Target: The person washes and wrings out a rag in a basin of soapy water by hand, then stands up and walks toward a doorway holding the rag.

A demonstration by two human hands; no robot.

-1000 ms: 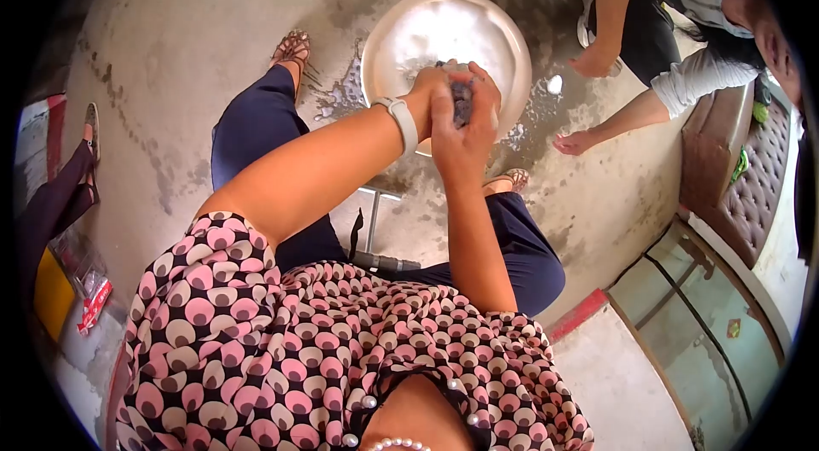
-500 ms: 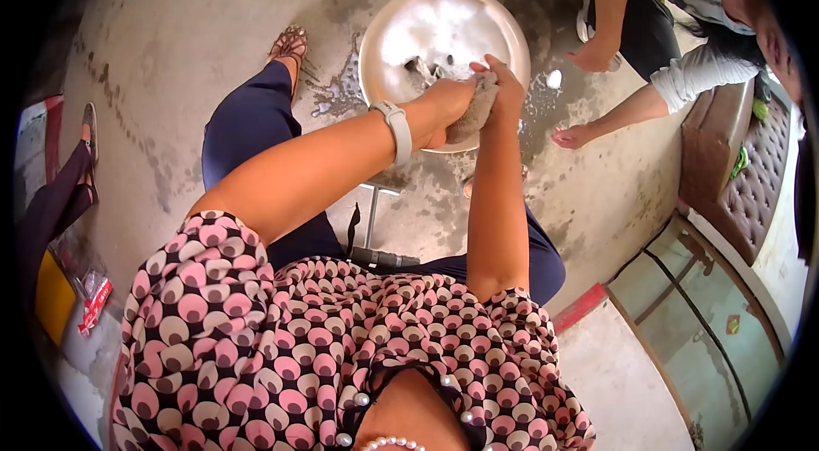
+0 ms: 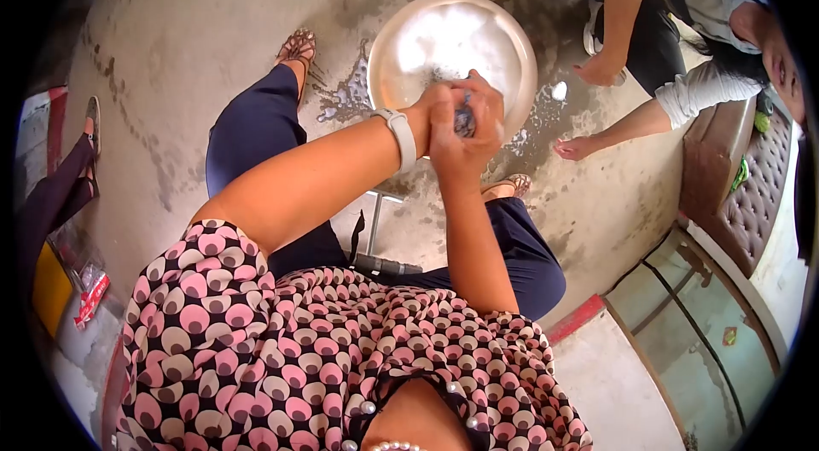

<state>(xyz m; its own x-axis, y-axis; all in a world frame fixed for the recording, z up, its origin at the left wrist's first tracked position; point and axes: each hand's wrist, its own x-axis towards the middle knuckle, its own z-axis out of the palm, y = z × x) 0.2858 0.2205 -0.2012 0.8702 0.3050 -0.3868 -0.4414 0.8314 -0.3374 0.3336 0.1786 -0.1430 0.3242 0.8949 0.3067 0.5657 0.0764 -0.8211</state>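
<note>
A round, pale basin (image 3: 528,80) stands on the floor in front of me, with white suds and cloudy water in it. Over its near side, my left hand (image 3: 437,108), wearing a light watch strap (image 3: 399,137) on the wrist, is closed on a bunched wet cloth. My right hand (image 3: 472,133) wraps round the same cloth, pressed up against the left. Between the fingers a grey-blue patch of the cloth (image 3: 463,121) shows; the rest is hidden by my hands.
Another person's hands (image 3: 577,148) reach in at the right of the basin. Water and suds (image 3: 559,91) wet the concrete floor. A brown tufted seat (image 3: 751,186) and a glass-topped table (image 3: 699,323) stand at the right. A further person's leg (image 3: 72,178) is at far left.
My hands have come together and twisted round the cloth, which was stretched between them before and is now bunched up. My right forearm has swung inward.
</note>
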